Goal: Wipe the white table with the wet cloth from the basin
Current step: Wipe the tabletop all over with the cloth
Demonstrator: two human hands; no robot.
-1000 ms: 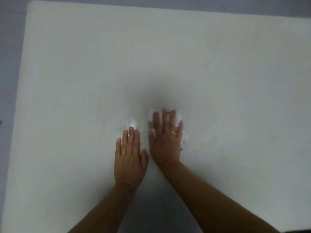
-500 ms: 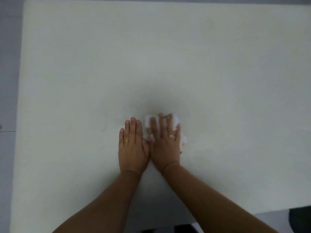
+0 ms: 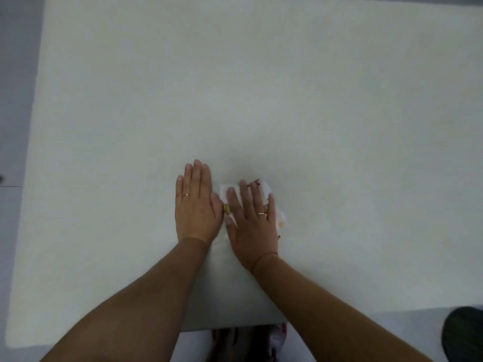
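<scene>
Cloth [image 3: 264, 189] near-centre on desk [image 3: 287, 87], pinned under my right hand [image 3: 252, 220], palm flat, nothing clasped. Left hand [image 3: 194, 205] flat beside, empty. Cloth likely soft, limp, light; I'd press mid-cloth, not edges.

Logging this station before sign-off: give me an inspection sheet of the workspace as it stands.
Surface: white table, mostly bare.
Job's things: white cloth, stained, flat on the table; basin not in view.
Clutter: nothing seen.
Grippers: right hand flat on the cloth; left hand flat on the table beside it, a ring on each.
Cables: nothing seen.
Surroundings: grey floor; dark object at bottom right, unidentifiable.
</scene>
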